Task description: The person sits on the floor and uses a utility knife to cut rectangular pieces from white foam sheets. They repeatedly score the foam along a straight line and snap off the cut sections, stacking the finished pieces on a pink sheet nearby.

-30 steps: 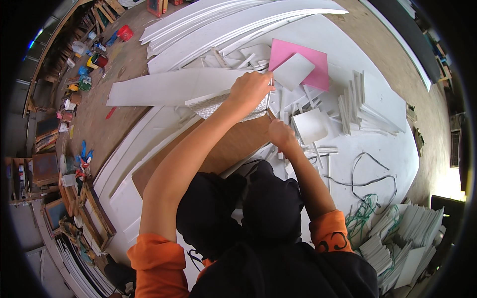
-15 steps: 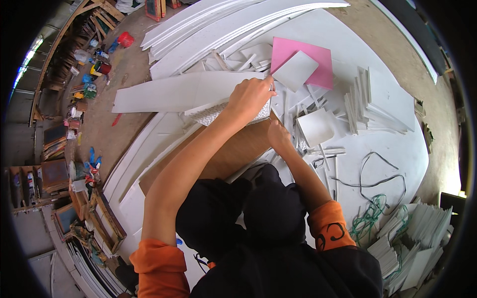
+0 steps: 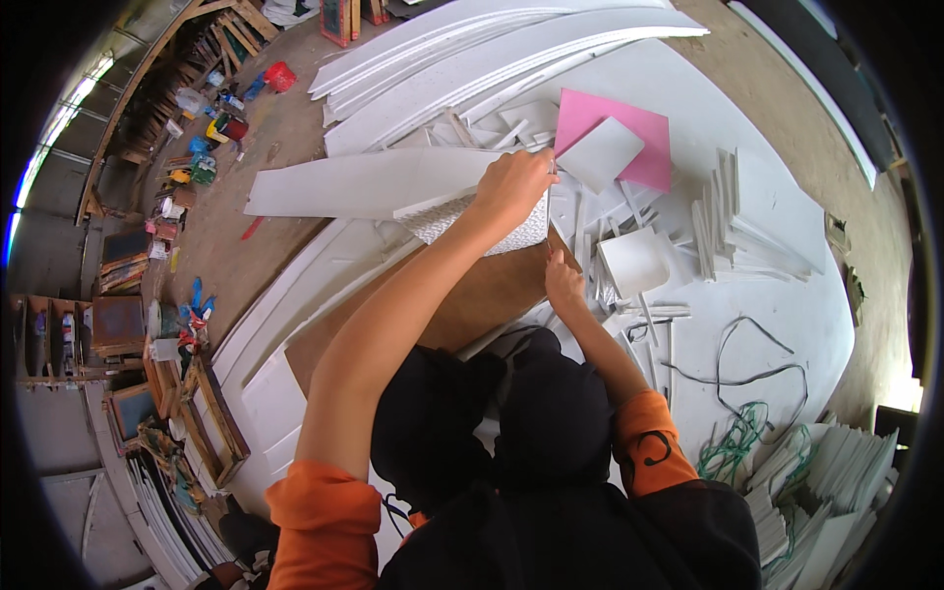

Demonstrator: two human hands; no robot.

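A long white sheet (image 3: 334,187) lies across a brown board (image 3: 433,305) in front of me, its right end under my left hand. Beneath its near edge shows a crinkled, silvery-white textured face (image 3: 447,218). My left hand (image 3: 516,185) is closed at the sheet's right end, thumb and fingers pinching near the corner. Closer to me, my right hand (image 3: 564,285) is closed beside the board's right corner. A thin tip shows above its fingers; its kind is too small to make out.
White offcut strips and a rounded white piece (image 3: 634,264) lie to the right. Beyond are a pink square (image 3: 644,133), a white rectangular plate (image 3: 600,154) and stacked white sheets (image 3: 777,206). Dark cord (image 3: 723,379) and green string (image 3: 733,438) lie at near right.
The whole view has shifted slightly, with the scene moving right. The white sheet's near edge now lies differently, showing more of the textured face. Both hands stay closed near the sheet's right end.
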